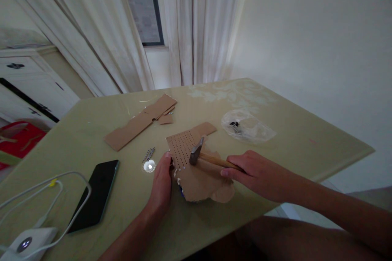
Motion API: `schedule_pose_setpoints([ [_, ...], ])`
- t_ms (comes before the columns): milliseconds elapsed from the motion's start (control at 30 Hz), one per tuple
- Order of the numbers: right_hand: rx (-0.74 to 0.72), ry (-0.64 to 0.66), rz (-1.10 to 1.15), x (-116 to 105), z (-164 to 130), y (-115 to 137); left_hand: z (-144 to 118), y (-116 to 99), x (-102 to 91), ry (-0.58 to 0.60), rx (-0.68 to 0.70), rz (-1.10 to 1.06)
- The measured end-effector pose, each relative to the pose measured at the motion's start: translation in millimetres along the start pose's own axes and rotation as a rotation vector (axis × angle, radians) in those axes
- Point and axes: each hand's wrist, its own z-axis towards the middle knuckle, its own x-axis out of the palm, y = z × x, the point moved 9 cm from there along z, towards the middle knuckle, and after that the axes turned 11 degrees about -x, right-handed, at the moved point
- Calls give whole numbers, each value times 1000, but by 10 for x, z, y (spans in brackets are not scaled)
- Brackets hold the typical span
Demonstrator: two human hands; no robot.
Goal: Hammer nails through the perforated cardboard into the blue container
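Observation:
My right hand (248, 169) is closed round the wooden handle of a hammer (214, 160). The steel head rests on or just above a brown piece of cardboard (202, 183); the exact gap cannot be made out. Rows of small holes cover the cardboard's upper left part, and a few small white dots sit at their lower end. Its lower left edge is ragged, with white and blue material showing beneath. Against that left edge, my left hand (162, 181) grips the cardboard, its fingertips partly hidden. Left of this hand lie several thin metal pins (148, 154) and a small shiny round disc (149, 166).
Long cardboard strips (137, 124) lie toward the back left of the table (290, 130). A clear plastic bag (251, 128) with something black is on the right. At left are a black phone (96, 195) and a white power bank (33, 244) with looping cables.

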Motion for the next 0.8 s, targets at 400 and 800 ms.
schedule_pose_setpoints([
  [400,9,20,16,5,-13,14,430,-941,-645,-294,432,1105],
  [800,24,58,23,49,-10,-15,540,-735,-701,-304,265,1596],
])
